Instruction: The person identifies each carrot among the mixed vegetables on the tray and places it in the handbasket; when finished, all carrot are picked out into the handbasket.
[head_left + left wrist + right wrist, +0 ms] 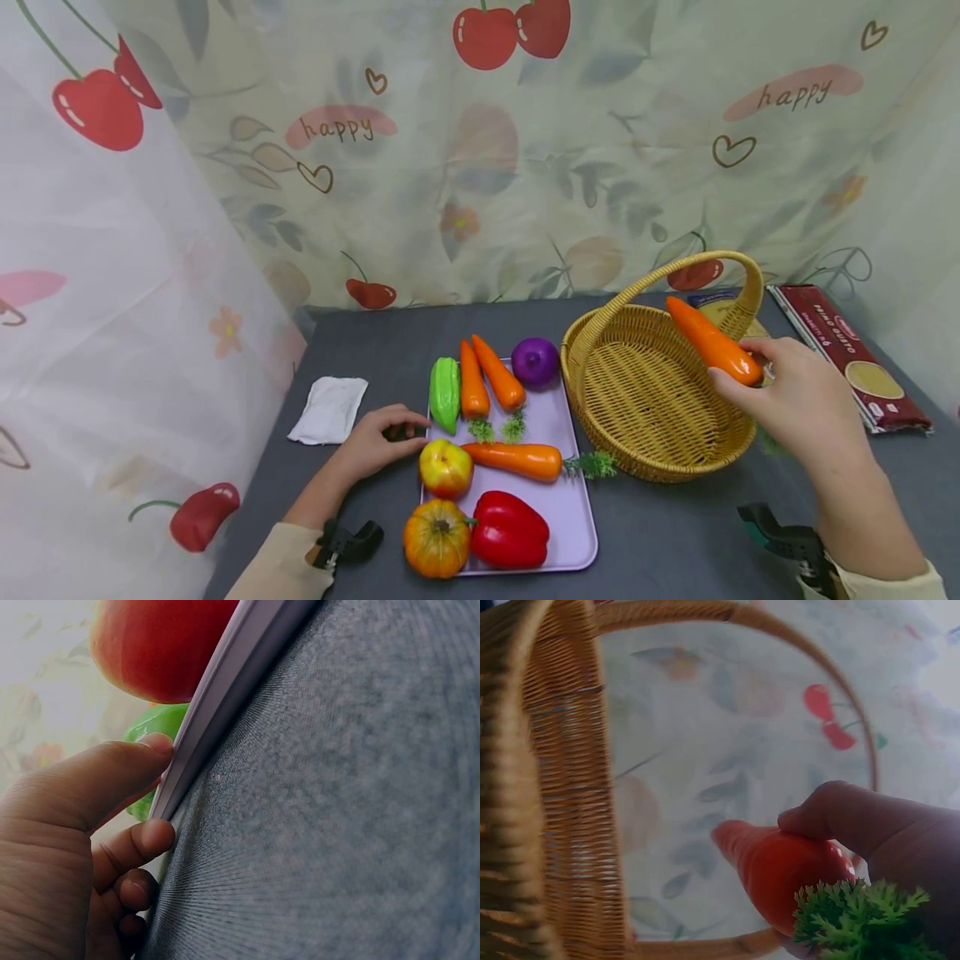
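My right hand (798, 396) grips an orange carrot (705, 337) by its thick end, over the right side of the wicker basket (660, 467). Green leaves (855, 915) stick out beside the hand in the right wrist view. At the left edge of the lilac tray (577, 521), my left hand (382, 442) has its thumb and index fingertip apart, right at the rim. The tray bears a green vegetable (445, 392), three more carrots (517, 460), a purple onion (536, 362), a red-yellow apple (446, 469), a red bell pepper (510, 531) and a small pumpkin (437, 537).
A white packet (328, 410) lies left of the tray. Right of the basket is a dark red spaghetti pack (855, 358), with another package (723, 310) partly hidden behind the basket. A patterned curtain (525, 208) hangs behind the grey table (375, 342).
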{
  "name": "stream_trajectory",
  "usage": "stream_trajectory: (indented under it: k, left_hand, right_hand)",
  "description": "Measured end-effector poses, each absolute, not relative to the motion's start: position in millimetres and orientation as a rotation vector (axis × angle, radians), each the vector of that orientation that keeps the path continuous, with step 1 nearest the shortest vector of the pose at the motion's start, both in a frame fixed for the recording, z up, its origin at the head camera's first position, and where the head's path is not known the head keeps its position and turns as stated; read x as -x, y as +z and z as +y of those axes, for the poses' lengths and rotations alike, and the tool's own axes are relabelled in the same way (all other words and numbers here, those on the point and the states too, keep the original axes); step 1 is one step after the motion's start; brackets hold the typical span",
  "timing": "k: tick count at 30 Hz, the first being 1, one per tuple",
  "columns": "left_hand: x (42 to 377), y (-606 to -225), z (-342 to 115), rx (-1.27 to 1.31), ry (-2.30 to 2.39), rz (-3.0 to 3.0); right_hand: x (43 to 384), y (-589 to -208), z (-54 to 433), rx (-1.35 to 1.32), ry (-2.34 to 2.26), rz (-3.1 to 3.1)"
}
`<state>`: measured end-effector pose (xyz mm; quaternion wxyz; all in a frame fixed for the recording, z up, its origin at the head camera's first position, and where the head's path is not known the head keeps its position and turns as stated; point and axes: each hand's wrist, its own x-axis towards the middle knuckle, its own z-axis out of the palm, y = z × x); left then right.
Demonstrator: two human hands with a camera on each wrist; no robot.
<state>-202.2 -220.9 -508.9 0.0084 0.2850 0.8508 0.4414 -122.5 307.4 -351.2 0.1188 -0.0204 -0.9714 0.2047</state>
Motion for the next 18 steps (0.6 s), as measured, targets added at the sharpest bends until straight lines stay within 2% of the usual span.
stream_trajectory:
  k: [18]
  left_hand:
    - [202.8, -509.9, -220.4, -0.873, 1.366, 2.672]
  right_hand:
    - [174.2, -429.9, 298.6, -0.037, 0.467, -2.93]
